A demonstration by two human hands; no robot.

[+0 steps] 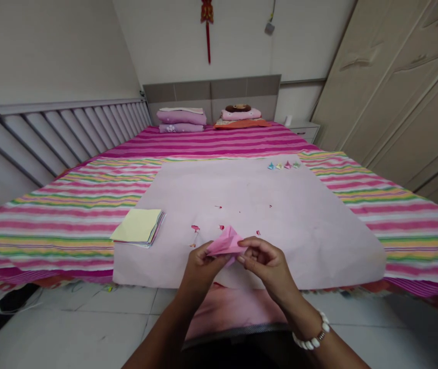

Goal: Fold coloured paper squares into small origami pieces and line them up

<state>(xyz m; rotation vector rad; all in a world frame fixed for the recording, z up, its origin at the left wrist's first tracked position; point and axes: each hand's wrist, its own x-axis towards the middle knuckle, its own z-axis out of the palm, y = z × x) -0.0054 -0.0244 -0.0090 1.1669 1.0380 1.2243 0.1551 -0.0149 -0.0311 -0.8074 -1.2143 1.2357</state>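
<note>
A partly folded sheet of pink origami paper [226, 242] is held up between my two hands, just above the near part of a large pale sheet [299, 215]. My left hand [203, 262] pinches its left corner between thumb and fingers. On the other side, my right hand [263, 259] grips the right corner, thumb below and fingers above; a white bead bracelet circles that wrist. The paper has a raised peak in the middle, and a flap hangs below. To the left lies a stack of square coloured paper [138, 225], pale yellow on top.
Several small folded paper pieces [288, 165] in blue, yellow, pink and green stand at the sheet's far right. The pale sheet has several torn holes [195, 228] and lies on a striped bedspread [73, 197]. Folded bedding [182, 120] sits by the headboard.
</note>
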